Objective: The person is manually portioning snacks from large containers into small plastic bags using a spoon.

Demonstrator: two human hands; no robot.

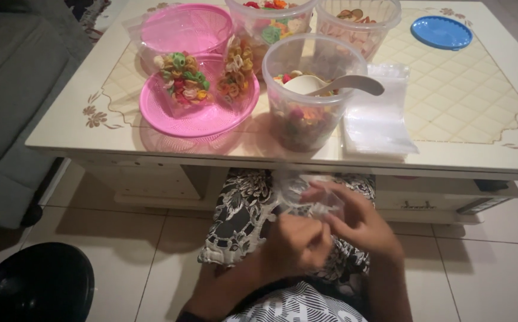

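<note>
Nearest, low in the view, the left hand is curled into a loose fist and the right hand has its fingers bent inward; both pinch a small clear plastic bag held between them over the lap, on a black-and-white patterned cloth. The bag is blurred, so its contents cannot be told. At 8 o'clock from the hands a round black object sits on the pale tiled floor, which lies bare to the right of the hands.

Just past the hands at 12 o'clock runs the near edge of the desk. Close to that edge stands a clear tub of coloured pieces with a pale scoop resting in it. Touching the tub at 3 o'clock lies a stack of clear bags, reaching almost to the edge. At 9 o'clock from the tub a pink basket holds two filled bags, with another pink basket behind it.

Further back stand two more clear tubs; a blue lid lies at 2 o'clock, with open desk surface around it. A grey sofa flanks the desk at 9 o'clock.
</note>
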